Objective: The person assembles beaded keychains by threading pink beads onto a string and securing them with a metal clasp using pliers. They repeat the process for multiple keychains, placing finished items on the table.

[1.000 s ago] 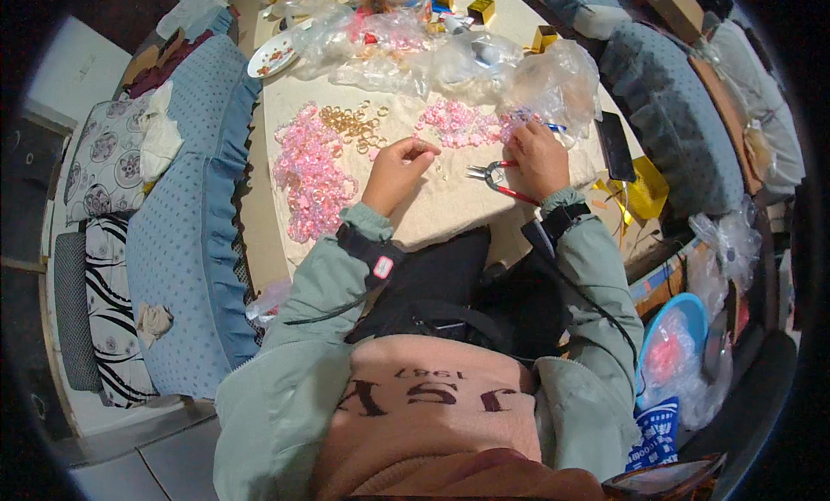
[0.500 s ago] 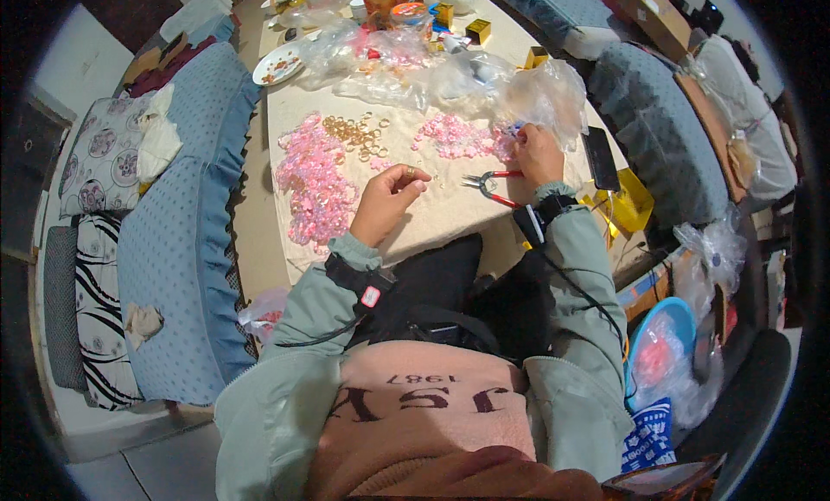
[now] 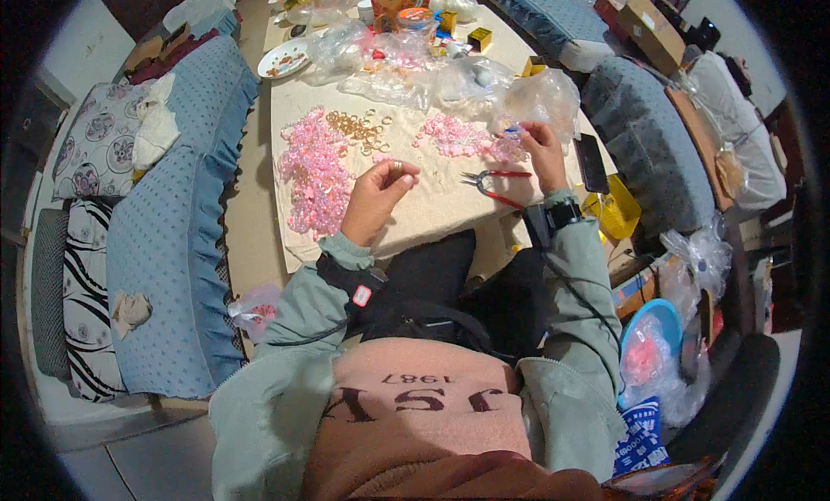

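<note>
My left hand (image 3: 378, 198) is over the cloth-covered table, its thumb and fingers pinched together, with a ring on one finger; anything between the fingertips is too small to make out. By its wrist spreads a large heap of pink beaded pieces (image 3: 313, 177), with gold-coloured rings (image 3: 359, 129) beside it. My right hand (image 3: 546, 159) is at the right end of a smaller pile of pink beads (image 3: 454, 136). Its thumb and fingertips are closed beside a small blue and clear item (image 3: 512, 133), and what they grip is unclear. Red-handled pliers (image 3: 488, 184) lie just left of that hand, jaws pointing left.
Clear plastic bags (image 3: 471, 79) stretch across the table behind the beads. A white plate (image 3: 284, 60) sits at the far left. At the right edge lies a black phone (image 3: 590, 162), above a yellow basket (image 3: 616, 209). A blue basin (image 3: 661, 315) stands low at the right.
My right hand has drawn slightly right, back from the bead pile, uncovering more of the pliers' handle. My left hand stays pinched in nearly the same place. The whole view has shifted a little.
</note>
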A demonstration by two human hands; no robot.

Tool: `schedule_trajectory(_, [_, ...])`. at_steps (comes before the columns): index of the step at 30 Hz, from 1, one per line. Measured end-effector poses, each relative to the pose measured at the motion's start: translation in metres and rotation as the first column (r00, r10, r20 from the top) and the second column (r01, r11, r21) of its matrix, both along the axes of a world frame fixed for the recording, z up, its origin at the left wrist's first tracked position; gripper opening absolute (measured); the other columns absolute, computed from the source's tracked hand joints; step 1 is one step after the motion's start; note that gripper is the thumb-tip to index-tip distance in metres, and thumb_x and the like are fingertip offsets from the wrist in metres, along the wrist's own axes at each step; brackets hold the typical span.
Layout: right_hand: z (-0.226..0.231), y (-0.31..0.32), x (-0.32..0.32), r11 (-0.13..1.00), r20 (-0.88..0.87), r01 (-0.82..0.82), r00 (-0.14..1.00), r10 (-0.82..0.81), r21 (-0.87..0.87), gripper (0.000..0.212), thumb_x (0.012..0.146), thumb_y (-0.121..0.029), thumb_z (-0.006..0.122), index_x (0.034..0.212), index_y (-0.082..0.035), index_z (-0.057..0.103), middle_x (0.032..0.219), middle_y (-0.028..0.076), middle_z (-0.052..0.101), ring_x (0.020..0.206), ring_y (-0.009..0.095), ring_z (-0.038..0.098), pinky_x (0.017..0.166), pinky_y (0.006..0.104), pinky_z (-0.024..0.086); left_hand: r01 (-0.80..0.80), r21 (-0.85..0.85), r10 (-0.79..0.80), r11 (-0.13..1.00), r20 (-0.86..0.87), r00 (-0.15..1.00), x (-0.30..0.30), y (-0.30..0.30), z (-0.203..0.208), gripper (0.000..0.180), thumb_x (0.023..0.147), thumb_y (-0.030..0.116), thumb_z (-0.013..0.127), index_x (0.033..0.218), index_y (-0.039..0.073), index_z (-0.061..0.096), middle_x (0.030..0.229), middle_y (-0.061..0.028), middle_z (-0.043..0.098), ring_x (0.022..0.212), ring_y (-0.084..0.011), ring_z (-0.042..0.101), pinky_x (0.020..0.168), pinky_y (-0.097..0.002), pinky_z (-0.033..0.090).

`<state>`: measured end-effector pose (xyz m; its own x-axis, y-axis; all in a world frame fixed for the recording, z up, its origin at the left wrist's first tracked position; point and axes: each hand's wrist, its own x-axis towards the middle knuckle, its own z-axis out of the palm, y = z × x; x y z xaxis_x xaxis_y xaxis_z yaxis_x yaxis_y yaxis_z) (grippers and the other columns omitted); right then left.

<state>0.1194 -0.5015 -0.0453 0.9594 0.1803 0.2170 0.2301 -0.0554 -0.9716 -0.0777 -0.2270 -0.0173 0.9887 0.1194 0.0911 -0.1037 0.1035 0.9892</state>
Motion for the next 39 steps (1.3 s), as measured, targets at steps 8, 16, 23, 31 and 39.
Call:
schedule_trajectory(8, [0.065,0.032,-0.096,0.818,-0.158,-0.555,0.803,0.574,0.148,0.023,0.096,-0.017,0.06,0.115,-0.006,0.055,0.088,0.001,0.058,0.079,0.01,0.059,0.071,0.0263,0.051,-0.028,-0.009,0.029,1.0,0.162,0.986,0.011,-0.038,0.007,0.034,0.095,0.02,0.062,0.122,0.0,0.054,0.108,-0.0084,0.062,0.095,-0.0132,0.06,0.082,-0.0258,0.048])
schedule_trajectory(16, [0.06,0.041,-0.125,0.832,-0.185,-0.538,0.811,0.555,0.137,0.022,0.09,-0.006,0.066,0.112,-0.003,0.059,0.094,0.0,0.059,0.086,0.009,0.057,0.076,0.0264,0.051,0.035,-0.13,-0.046,0.991,-0.084,0.995,-0.007,-0.02,0.017,0.021,0.099,0.022,0.057,0.103,0.002,0.062,0.078,-0.0015,0.063,0.073,-0.0082,0.06,0.066,-0.0222,0.046])
schedule_trajectory(23, [0.062,0.037,-0.13,0.887,-0.099,-0.446,0.884,0.458,0.118,0.016,0.089,-0.004,0.067,0.104,-0.004,0.06,0.089,-0.002,0.06,0.079,0.007,0.057,0.071,0.0235,0.048,0.165,-0.099,-0.171,0.981,-0.055,0.984,-0.022,-0.02,0.006,0.022,0.097,0.017,0.059,0.112,0.001,0.06,0.085,-0.0024,0.064,0.084,-0.0092,0.06,0.079,-0.0233,0.046])
schedule_trajectory(31, [0.062,0.039,-0.163,0.86,0.034,-0.452,0.881,0.472,-0.238,0.015,0.088,-0.002,0.067,0.102,-0.003,0.062,0.092,0.001,0.063,0.083,0.009,0.06,0.072,0.0227,0.049,0.195,0.063,-0.18,0.979,-0.19,0.965,-0.04,-0.024,-0.022,0.027,0.092,0.013,0.063,0.116,0.002,0.061,0.106,-0.004,0.064,0.097,-0.0106,0.06,0.091,-0.0264,0.046])
schedule_trajectory(39, [0.054,0.049,-0.181,0.799,0.088,-0.402,0.869,0.487,-0.448,0.017,0.086,0.0,0.068,0.102,-0.001,0.062,0.089,0.007,0.064,0.08,0.014,0.062,0.071,0.028,0.052,0.279,-0.062,-0.282,0.958,-0.044,0.958,-0.046,-0.041,-0.035,0.03,0.094,0.01,0.061,0.122,0.0,0.055,0.114,-0.0058,0.061,0.104,-0.0125,0.059,0.091,-0.0267,0.048])
